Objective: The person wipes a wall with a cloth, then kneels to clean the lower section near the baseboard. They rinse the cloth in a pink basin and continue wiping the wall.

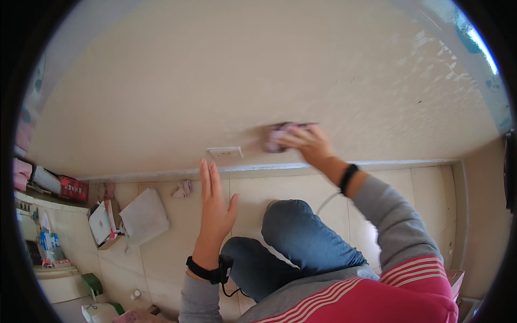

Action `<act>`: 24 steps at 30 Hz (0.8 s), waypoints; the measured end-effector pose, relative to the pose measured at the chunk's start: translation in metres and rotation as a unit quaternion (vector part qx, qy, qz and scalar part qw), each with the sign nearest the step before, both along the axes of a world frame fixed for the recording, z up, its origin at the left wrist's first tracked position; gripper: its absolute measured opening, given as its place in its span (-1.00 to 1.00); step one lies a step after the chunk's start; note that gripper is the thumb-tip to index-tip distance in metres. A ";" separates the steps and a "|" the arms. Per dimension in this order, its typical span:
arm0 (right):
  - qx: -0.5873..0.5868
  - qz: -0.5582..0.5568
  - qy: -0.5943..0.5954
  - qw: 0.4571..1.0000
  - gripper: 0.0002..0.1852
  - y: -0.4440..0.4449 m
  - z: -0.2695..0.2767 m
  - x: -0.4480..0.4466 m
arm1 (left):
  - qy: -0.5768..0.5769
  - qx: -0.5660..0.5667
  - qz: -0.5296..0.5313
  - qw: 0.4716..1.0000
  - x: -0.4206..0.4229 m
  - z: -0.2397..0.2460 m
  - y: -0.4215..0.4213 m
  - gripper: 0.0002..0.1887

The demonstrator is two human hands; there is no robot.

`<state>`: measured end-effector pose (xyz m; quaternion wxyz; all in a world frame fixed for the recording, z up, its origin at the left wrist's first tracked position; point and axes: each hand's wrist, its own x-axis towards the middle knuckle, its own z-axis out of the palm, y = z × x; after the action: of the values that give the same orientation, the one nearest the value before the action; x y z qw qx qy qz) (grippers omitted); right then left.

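Observation:
My right hand [313,145] presses a bunched purplish-pink cloth [275,140] flat against the beige wall [194,89], just above the baseboard. Both cloth and fingers are blurred. To the left of the cloth, a white wall socket [225,152] sits low on the wall. My left hand [216,210] holds nothing; its fingers stretch towards the wall with the thumb apart, and the fingertips appear just below the socket. Whether they touch the wall I cannot tell. Black bands circle both wrists.
My bent knees [291,226] are close to the wall above the tiled floor [323,183]. Leftward lie a crumpled pink cloth [182,189], a white bag [145,218] and an open cardboard box [106,224]. A shelf [60,204] with a red box [74,188] borders the left side.

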<state>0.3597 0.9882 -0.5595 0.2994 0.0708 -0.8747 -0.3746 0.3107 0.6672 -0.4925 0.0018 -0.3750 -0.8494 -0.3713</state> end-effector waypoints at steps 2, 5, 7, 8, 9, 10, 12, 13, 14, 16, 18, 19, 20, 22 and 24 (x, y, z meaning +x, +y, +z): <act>-0.012 -0.028 -0.073 0.997 -0.27 0.054 0.002 0.056 | -0.007 0.008 -0.006 1.000 0.000 -0.003 -0.001 -0.18; -0.054 -0.057 -0.085 0.993 -0.38 0.058 -0.001 0.073 | 0.011 0.019 -0.001 1.000 -0.003 -0.007 -0.006 -0.17; -0.080 -0.022 -0.047 0.995 -0.41 0.022 0.000 0.047 | -0.001 0.022 0.011 1.000 -0.003 -0.010 -0.009 -0.16; -0.131 -0.040 -0.133 0.982 -0.32 -0.002 0.001 0.025 | -0.003 0.024 0.015 1.000 -0.004 -0.012 -0.010 -0.16; -0.088 -0.009 -0.139 0.986 -0.24 -0.026 0.003 0.001 | -0.004 0.022 0.021 1.000 -0.004 -0.013 -0.012 -0.16; -0.058 0.040 -0.119 0.990 -0.26 -0.052 0.002 -0.029 | -0.004 0.018 0.021 1.000 -0.005 -0.013 -0.013 -0.15; -0.065 0.062 -0.121 0.989 -0.24 -0.102 -0.001 -0.074 | -0.001 0.010 0.022 1.000 -0.006 -0.015 -0.012 -0.15; -0.102 0.102 -0.095 0.985 -0.24 -0.117 -0.003 -0.087 | 0.000 0.004 0.024 1.000 -0.006 -0.016 -0.011 -0.15; -0.083 0.073 -0.124 0.986 -0.23 -0.119 -0.007 -0.093 | 0.000 -0.003 0.022 1.000 -0.006 -0.017 -0.008 -0.15; -0.102 0.091 -0.102 0.985 -0.22 -0.104 -0.015 -0.081 | -0.018 0.002 0.012 1.000 -0.006 -0.019 -0.003 -0.15; -0.061 0.056 -0.072 0.994 -0.20 -0.057 -0.022 -0.044 | -0.027 -0.002 0.005 1.000 -0.004 -0.022 0.000 -0.15; -0.055 0.031 -0.104 0.993 -0.21 -0.025 -0.027 -0.016 | -0.026 -0.012 0.001 1.000 -0.004 -0.024 0.001 -0.15; -0.047 0.012 -0.146 0.988 -0.17 0.011 -0.029 0.015 | -0.021 -0.017 -0.004 1.000 -0.004 -0.027 0.001 -0.15; -0.058 -0.004 -0.136 0.989 -0.25 0.078 -0.031 0.075 | -0.035 -0.013 -0.012 0.999 -0.005 -0.033 -0.003 -0.15; -0.033 -0.038 -0.151 0.987 -0.32 0.128 -0.030 0.121 | -0.036 -0.013 -0.010 0.999 -0.008 -0.041 -0.009 -0.16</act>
<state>0.4802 1.1166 -0.5894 0.1516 0.0828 -0.9239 -0.3414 0.3032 0.6584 -0.5333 -0.0377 -0.3696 -0.8500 -0.3734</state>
